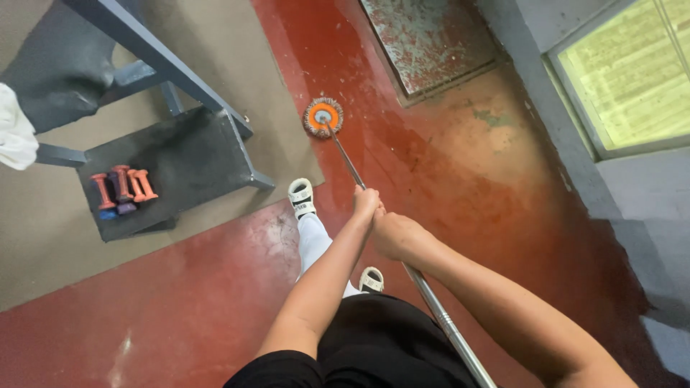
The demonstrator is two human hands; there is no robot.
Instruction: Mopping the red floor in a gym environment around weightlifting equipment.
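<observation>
I stand on a wet red floor (180,302) and hold a mop. Its long metal handle (438,312) runs from the lower right up to an orange and grey mop head (323,116) pressed flat on the floor ahead of me. My left hand (365,203) grips the handle higher up. My right hand (394,233) is closed around it just behind the left. My white sandalled feet (302,197) show below the hands.
A grey bench frame (154,54) stands on a tan mat (43,237) at left, with several small dumbbells (122,188) on its dark base. A worn metal floor plate (428,39) lies ahead. A grey wall with a window (632,79) is at right.
</observation>
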